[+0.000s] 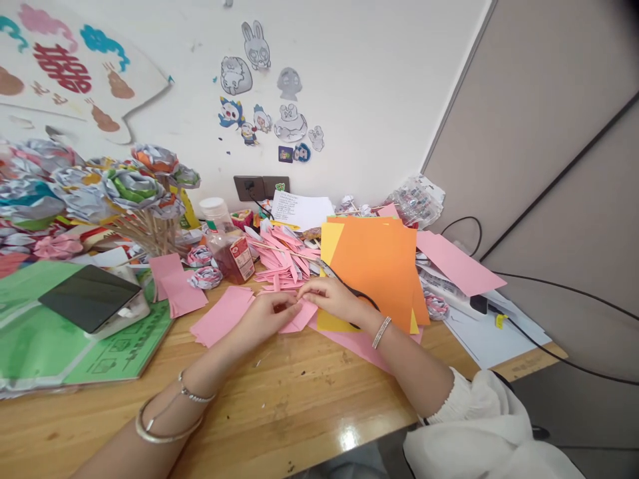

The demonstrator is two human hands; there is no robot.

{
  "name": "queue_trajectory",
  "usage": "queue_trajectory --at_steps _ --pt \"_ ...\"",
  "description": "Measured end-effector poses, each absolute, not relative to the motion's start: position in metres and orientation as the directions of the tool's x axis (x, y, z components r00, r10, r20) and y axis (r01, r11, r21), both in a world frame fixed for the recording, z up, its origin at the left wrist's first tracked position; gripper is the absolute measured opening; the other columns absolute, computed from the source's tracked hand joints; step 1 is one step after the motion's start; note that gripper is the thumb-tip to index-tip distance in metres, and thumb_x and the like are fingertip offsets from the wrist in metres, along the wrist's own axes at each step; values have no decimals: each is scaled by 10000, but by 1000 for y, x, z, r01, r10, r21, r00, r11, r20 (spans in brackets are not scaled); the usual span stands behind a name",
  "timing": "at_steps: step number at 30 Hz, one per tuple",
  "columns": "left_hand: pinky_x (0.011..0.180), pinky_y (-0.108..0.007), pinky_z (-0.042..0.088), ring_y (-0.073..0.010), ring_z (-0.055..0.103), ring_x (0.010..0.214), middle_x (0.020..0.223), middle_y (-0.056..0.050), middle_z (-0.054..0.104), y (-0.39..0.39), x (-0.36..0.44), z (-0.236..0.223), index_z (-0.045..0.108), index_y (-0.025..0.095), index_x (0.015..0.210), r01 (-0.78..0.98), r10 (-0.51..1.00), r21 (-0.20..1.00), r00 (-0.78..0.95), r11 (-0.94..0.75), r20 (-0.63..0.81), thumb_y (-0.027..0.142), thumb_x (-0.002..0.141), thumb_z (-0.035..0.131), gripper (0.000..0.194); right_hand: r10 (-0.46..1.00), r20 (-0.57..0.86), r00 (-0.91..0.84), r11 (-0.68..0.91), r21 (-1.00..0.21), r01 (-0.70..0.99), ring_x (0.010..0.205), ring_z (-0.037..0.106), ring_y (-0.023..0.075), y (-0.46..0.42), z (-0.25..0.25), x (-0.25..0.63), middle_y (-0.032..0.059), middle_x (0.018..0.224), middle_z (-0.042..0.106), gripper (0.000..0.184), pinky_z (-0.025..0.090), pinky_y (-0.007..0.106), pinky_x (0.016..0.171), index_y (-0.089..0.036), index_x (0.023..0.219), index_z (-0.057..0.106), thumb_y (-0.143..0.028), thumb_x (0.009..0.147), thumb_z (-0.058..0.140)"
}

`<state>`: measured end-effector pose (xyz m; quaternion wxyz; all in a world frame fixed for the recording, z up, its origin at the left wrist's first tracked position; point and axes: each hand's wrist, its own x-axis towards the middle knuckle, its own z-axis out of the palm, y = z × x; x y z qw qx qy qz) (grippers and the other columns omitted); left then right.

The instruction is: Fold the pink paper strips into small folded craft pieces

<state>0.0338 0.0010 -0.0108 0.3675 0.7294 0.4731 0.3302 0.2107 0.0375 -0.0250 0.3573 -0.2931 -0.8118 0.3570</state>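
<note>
My left hand [267,316] and my right hand [332,297] meet at the middle of the table, both pinching a small piece of pink paper [298,318] between the fingertips. The paper looks partly folded; the fingers cover some of it. Left of it lies a stack of pink paper rectangles [222,315]. Just beyond my hands is a heap of folded pink paper strips [282,251]. Under my right wrist are orange sheets [374,259] over yellow ones [330,322], with dark-handled scissors [360,293] partly hidden by my hand.
Paper flowers on sticks [132,189] stand at the left, behind a tablet [90,297] on a green packet [30,332]. A bottle of reddish liquid [225,249] is behind the pink stack. A power strip [462,303] with cables and white sheets [482,339] lie right.
</note>
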Motion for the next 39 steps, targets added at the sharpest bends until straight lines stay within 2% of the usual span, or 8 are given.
queue_trajectory --at_steps 4,7,10,16,20,23,30,39 --pt "438 -206 361 -107 482 456 504 47 550 1 36 -7 579 168 603 338 974 921 182 -191 135 324 685 572 176 864 342 -369 422 -892 161 821 558 148 38 -29 208 44 887 591 200 440 269 707 -189 978 550 -259 793 523" --pt "468 -234 434 -118 538 450 515 43 584 4 36 -8 533 171 659 122 994 991 99 -49 36 321 645 619 173 881 231 -413 301 -947 113 795 569 147 39 -36 205 43 861 587 274 453 273 706 -179 988 531 -312 753 578" --pt "554 -288 497 -155 610 537 587 -3 648 4 37 -11 541 157 729 41 996 999 93 4 -8 339 633 637 227 871 191 -453 255 -963 85 763 571 142 37 -42 200 26 813 583 287 457 265 691 -173 964 529 -311 725 606" --pt "527 -286 507 -152 608 497 527 13 635 3 36 -11 560 154 770 6 992 999 122 42 -42 386 657 631 267 866 213 -452 266 -962 58 537 480 90 41 -44 203 -41 602 473 115 439 215 532 -176 848 560 -244 764 522" --pt "506 -261 505 -138 593 474 482 37 608 5 32 -8 575 159 783 40 990 999 140 11 -17 349 632 670 261 868 241 -435 291 -956 50 569 472 99 47 -45 208 -26 635 472 155 457 226 539 -181 892 580 -233 756 529" --pt "519 -267 510 -136 593 493 544 24 623 5 29 -6 597 151 788 25 989 1000 145 -3 -1 357 659 644 248 861 220 -459 250 -968 4 579 483 105 46 -41 209 -13 668 505 198 473 246 554 -184 925 587 -278 755 547" --pt "507 -261 495 -125 577 482 551 34 605 4 31 -8 566 130 972 8 993 999 111 -33 32 305 703 604 323 837 219 -501 200 -975 -92 555 509 101 39 -32 207 -7 664 551 250 455 243 555 -162 946 582 -334 766 551" --pt "510 -278 498 -158 618 487 538 28 631 8 32 -13 531 135 973 37 988 999 151 26 -32 361 674 628 387 873 223 -434 237 -971 -23 574 517 92 41 -41 204 -24 665 529 165 432 219 558 -162 850 552 -288 744 566"
